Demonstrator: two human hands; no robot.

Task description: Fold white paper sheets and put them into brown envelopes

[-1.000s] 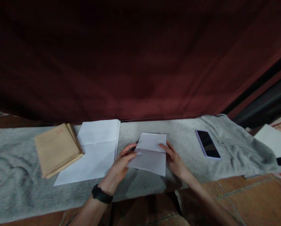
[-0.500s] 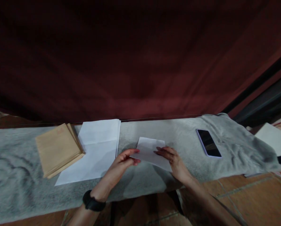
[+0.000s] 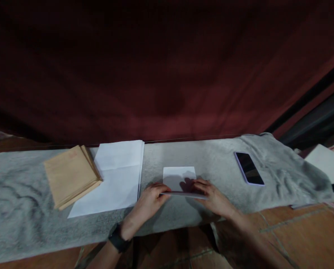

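Observation:
A white sheet of paper (image 3: 173,176) lies in front of me on the grey cloth. Its far part is flat, while the near part stands raised and shows almost edge-on. My left hand (image 3: 151,200) grips the left end of that raised edge between thumb and fingers. At the opposite end my right hand (image 3: 212,196) has its fingers closed on the same sheet, and their shadow falls on the paper. A stack of larger white paper sheets (image 3: 119,179) with a crease across lies left of my left hand.
Brown envelopes (image 3: 68,173) are piled at the left, partly over the paper stack. To the right lies a phone (image 3: 249,169) in a pale purple case. A dark red curtain (image 3: 167,93) hangs behind the grey cloth (image 3: 212,157); tiled floor (image 3: 304,231) shows in front.
The sheet in my hands has turned squarer to me, and its near part is tilted up more. My left hand has rolled over, its back now facing up.

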